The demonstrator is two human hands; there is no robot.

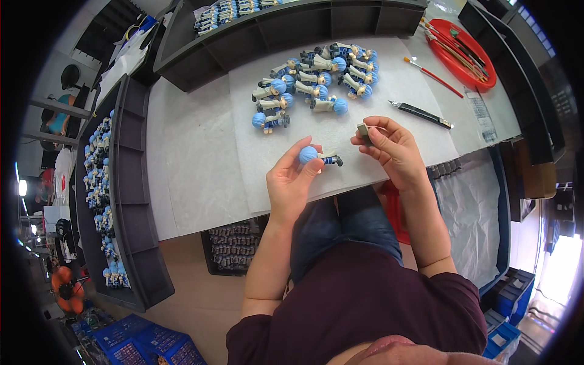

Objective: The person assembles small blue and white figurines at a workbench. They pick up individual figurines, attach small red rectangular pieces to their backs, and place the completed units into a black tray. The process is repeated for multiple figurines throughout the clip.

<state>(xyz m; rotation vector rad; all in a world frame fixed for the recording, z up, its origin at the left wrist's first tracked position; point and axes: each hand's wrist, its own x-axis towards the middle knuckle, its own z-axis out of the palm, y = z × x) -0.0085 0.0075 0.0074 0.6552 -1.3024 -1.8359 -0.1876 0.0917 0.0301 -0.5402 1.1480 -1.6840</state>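
Between the thumb and fingers of my left hand (291, 179) is a small figurine (309, 156) with a round light-blue head. Its dark legs and shoes stick out to the right past my fingertips. To the right and a little higher, my right hand (392, 149) pinches a small grey-brown block (365, 133), whose exact kind I cannot make out. The block and the figurine are apart. Beyond both hands, several like figurines (316, 78) with blue hair lie in a cluster on a white sheet (246, 143).
A craft knife (421, 114) and a red-handled brush (433, 77) lie at the right. Behind them sits a red oval dish (486, 78) of brushes. Dark trays of figurines stand at the back (292, 27) and left (131, 182). Another dark tray (234, 248) is below the table edge.
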